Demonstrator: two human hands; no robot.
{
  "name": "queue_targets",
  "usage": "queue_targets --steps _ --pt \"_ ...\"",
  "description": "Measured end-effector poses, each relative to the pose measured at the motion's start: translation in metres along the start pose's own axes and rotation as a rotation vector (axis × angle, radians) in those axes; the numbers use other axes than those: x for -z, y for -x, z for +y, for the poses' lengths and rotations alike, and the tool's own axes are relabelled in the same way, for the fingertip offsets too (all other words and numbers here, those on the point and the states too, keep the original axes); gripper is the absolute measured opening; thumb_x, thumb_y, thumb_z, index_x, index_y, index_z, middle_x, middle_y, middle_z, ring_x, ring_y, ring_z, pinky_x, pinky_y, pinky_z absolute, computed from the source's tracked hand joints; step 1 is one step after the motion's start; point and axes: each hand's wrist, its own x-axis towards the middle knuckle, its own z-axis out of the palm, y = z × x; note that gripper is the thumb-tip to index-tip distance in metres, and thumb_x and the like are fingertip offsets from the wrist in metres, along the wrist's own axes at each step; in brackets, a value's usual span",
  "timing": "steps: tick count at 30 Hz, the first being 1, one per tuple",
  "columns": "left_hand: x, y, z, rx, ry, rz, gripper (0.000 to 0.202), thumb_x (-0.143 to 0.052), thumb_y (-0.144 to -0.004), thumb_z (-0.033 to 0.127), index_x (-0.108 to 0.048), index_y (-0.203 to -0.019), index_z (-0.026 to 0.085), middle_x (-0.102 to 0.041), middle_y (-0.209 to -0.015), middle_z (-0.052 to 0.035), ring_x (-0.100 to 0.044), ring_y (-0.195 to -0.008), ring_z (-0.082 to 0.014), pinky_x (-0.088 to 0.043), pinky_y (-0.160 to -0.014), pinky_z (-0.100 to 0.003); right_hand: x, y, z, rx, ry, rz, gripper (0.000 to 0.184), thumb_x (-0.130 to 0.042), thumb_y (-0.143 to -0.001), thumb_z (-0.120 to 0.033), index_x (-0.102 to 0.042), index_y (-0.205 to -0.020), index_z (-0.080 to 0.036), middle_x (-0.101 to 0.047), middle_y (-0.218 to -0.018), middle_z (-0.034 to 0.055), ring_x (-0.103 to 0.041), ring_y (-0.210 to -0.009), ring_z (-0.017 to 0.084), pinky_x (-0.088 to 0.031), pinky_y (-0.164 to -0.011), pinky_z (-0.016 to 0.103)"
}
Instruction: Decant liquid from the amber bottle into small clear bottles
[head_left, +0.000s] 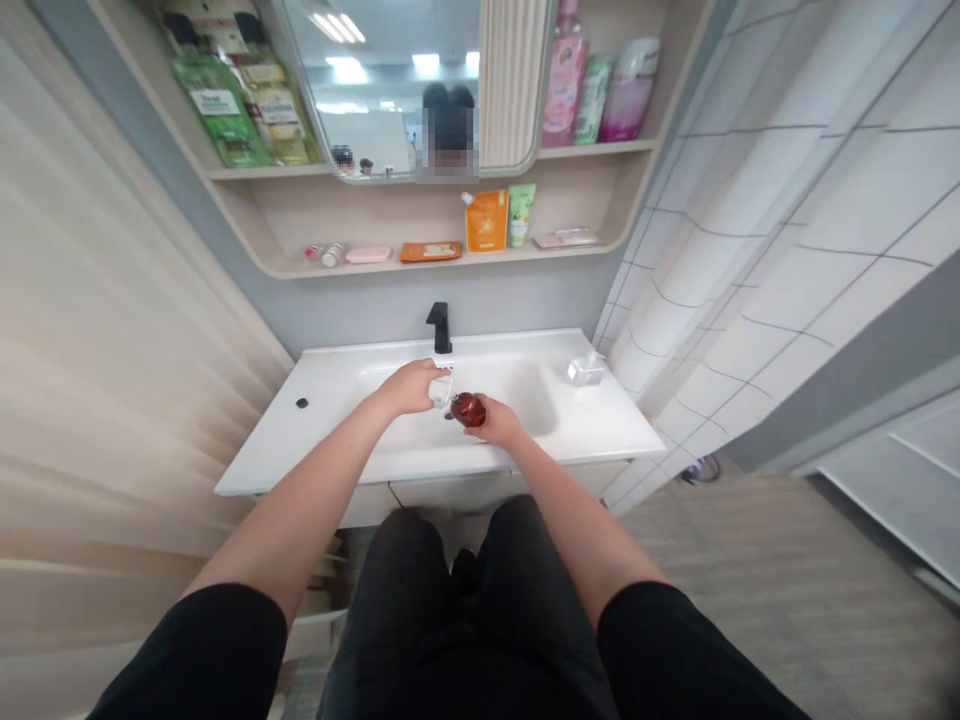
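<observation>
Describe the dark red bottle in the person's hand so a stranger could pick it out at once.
Start at the white washbasin below the black faucet. Over the basin, the right hand holds a small rounded dark red bottle. Its glossy dark red sets it apart from the white object in the left hand.

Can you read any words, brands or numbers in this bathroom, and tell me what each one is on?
Nothing here can be read for certain.
Green bottle on the top shelf: white label, too blurred to read.
Orange pouch on the lower shelf: print too small.
Pink bottle on the top shelf: print too blurred.
Brown bottle in the right hand: no legible text.
White item in the left hand: no legible text.
</observation>
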Motion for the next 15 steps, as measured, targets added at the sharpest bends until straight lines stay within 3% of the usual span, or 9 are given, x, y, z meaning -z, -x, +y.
queue_targets --steps 15 --pt "0.017 -0.006 0.012 -0.067 -0.062 -0.021 0.058 -0.073 -0.079 0.021 -0.076 -0.137 0.027 -0.072 -0.113 -0.0096 -0.070 -0.110 -0.0292 -0.054 -0.096 -0.036 0.003 0.002 -0.003 0.003 0.000 0.025 0.084 -0.099 -0.074 -0.043 -0.061 -0.148 -0.028 -0.080 -0.130 0.0074 -0.077 -0.114 0.034 -0.058 -0.095 0.039"
